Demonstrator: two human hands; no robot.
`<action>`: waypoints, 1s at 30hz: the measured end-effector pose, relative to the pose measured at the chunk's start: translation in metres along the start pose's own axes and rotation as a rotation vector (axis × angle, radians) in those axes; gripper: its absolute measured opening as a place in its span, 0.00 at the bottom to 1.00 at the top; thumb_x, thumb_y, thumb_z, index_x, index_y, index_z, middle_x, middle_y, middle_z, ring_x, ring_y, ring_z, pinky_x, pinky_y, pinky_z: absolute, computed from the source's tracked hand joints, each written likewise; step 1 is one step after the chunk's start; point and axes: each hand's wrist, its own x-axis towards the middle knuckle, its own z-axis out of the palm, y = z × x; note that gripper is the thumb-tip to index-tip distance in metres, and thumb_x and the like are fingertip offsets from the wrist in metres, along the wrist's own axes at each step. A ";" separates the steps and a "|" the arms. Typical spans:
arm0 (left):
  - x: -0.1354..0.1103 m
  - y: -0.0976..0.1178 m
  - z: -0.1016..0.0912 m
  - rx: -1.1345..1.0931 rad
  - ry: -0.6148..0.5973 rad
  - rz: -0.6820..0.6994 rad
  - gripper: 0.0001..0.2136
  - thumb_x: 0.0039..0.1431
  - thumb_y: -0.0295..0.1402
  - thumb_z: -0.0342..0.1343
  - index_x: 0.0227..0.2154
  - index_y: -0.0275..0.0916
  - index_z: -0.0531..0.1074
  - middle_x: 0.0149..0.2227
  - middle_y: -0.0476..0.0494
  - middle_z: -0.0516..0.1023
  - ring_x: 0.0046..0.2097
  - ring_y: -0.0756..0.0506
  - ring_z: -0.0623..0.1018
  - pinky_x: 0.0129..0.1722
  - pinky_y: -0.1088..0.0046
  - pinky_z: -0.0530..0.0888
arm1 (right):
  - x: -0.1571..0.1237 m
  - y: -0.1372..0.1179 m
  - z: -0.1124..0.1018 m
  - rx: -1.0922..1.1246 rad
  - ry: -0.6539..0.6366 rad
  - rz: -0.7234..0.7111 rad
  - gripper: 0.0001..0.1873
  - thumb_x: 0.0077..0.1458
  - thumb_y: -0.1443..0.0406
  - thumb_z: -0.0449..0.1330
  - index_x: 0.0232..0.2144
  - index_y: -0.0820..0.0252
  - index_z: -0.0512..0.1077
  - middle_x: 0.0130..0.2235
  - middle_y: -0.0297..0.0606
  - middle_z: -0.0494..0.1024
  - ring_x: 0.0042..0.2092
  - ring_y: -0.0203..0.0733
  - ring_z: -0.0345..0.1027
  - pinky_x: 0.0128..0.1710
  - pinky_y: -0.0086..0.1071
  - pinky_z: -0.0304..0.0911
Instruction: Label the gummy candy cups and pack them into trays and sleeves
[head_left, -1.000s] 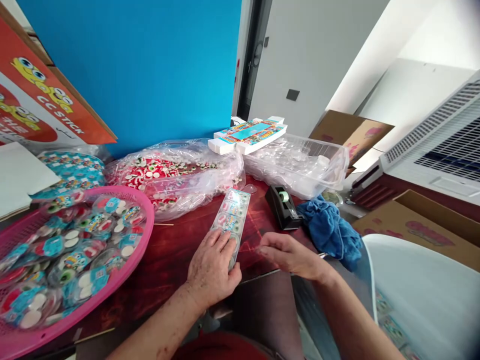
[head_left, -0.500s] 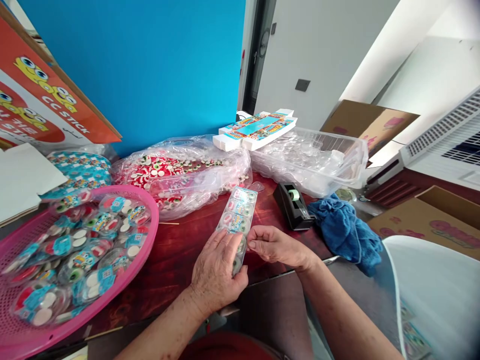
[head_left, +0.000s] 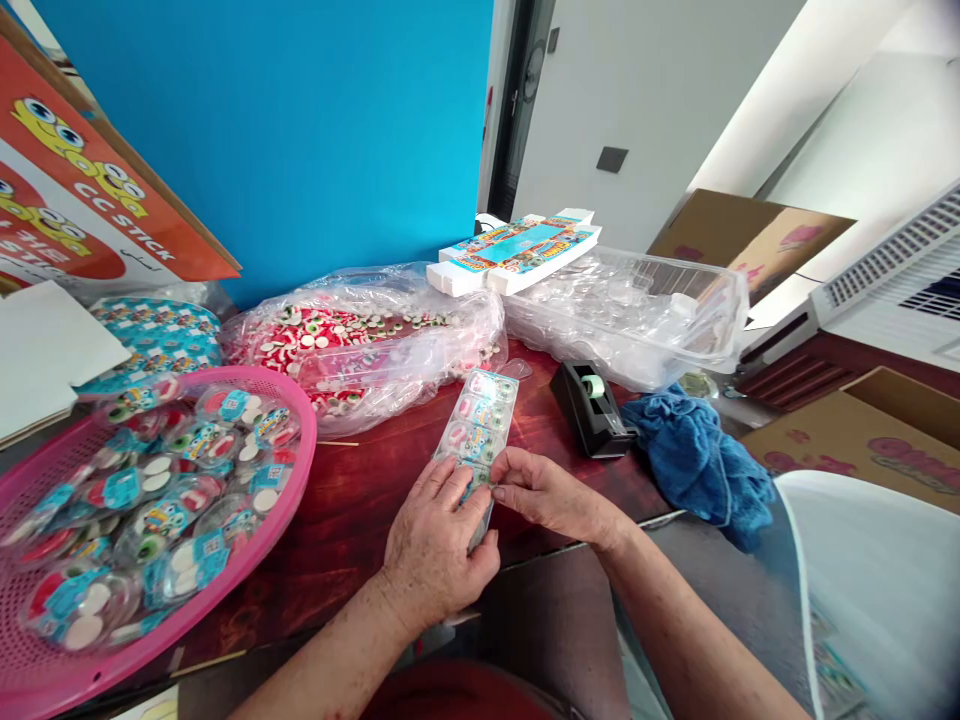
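A long clear plastic pack of gummy candies [head_left: 480,412], with pink-red, green and white pieces and blue labels, lies tilted over the front of the table. My left hand [head_left: 442,535] is wrapped over its near end, fingers across the top and thumb at the near right side. At the pack's right edge, my right hand [head_left: 544,490] has thumb and forefinger pinched together, its fingertips against the edge. Whatever lies between those fingertips is too small or hidden to make out. The near part of the pack is covered by my left fingers.
A pink basket [head_left: 300,470] of filled candy cups stands left. Behind are a plastic bag of loose gummies [head_left: 322,335], a printed box [head_left: 525,250] and a clear tub [head_left: 720,345] of plastic cups. A black tape dispenser [head_left: 596,420] and blue cloth [head_left: 697,460] sit right.
My right fingertips have moved slightly left, onto the pack's right edge. The left hand keeps its hold on the pack. The whole view has shifted a little.
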 end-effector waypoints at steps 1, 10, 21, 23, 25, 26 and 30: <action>0.000 0.000 0.000 0.002 -0.002 0.001 0.17 0.48 0.33 0.51 0.43 0.37 0.71 0.47 0.39 0.70 0.54 0.38 0.64 0.58 0.57 0.59 | -0.001 0.001 -0.001 -0.003 -0.011 0.002 0.16 0.48 0.56 0.60 0.30 0.59 0.60 0.24 0.26 0.62 0.25 0.29 0.52 0.23 0.24 0.47; 0.003 0.003 -0.004 0.031 -0.071 0.002 0.18 0.48 0.32 0.51 0.44 0.37 0.72 0.46 0.39 0.70 0.54 0.38 0.63 0.59 0.58 0.58 | -0.006 0.017 0.000 -0.125 -0.006 -0.134 0.24 0.55 0.62 0.53 0.52 0.56 0.50 0.24 0.24 0.57 0.25 0.31 0.51 0.25 0.25 0.51; 0.003 0.005 -0.005 -0.030 -0.026 0.021 0.17 0.48 0.34 0.54 0.42 0.36 0.73 0.46 0.37 0.71 0.53 0.36 0.65 0.57 0.54 0.59 | 0.011 0.022 0.037 -0.860 0.511 0.232 0.39 0.53 0.68 0.49 0.63 0.54 0.37 0.43 0.47 0.69 0.34 0.45 0.69 0.32 0.36 0.61; 0.000 -0.003 -0.007 -0.171 0.033 0.004 0.12 0.51 0.35 0.53 0.38 0.38 0.75 0.45 0.39 0.73 0.52 0.38 0.67 0.55 0.55 0.62 | 0.012 0.023 0.037 -0.920 0.657 0.279 0.36 0.53 0.69 0.46 0.63 0.56 0.39 0.48 0.51 0.66 0.34 0.46 0.70 0.31 0.38 0.63; -0.002 -0.018 -0.008 -0.387 0.142 -0.123 0.10 0.55 0.35 0.51 0.34 0.38 0.75 0.44 0.40 0.74 0.48 0.41 0.71 0.52 0.60 0.67 | 0.011 0.024 0.032 -0.892 0.836 0.157 0.34 0.52 0.69 0.45 0.62 0.64 0.43 0.50 0.55 0.62 0.41 0.50 0.68 0.35 0.41 0.64; -0.001 -0.026 -0.008 -0.491 0.200 -0.226 0.11 0.57 0.35 0.49 0.35 0.38 0.75 0.44 0.40 0.74 0.48 0.43 0.72 0.50 0.63 0.68 | 0.011 0.024 0.030 -0.854 0.928 0.046 0.32 0.53 0.68 0.45 0.61 0.68 0.46 0.52 0.57 0.61 0.46 0.52 0.66 0.39 0.43 0.64; 0.008 -0.048 -0.004 -0.781 0.125 -0.616 0.23 0.55 0.38 0.52 0.52 0.34 0.64 0.54 0.36 0.67 0.55 0.40 0.67 0.54 0.62 0.64 | 0.015 0.030 0.044 -0.659 1.009 -0.223 0.33 0.53 0.57 0.48 0.57 0.72 0.53 0.54 0.59 0.60 0.57 0.56 0.53 0.52 0.50 0.55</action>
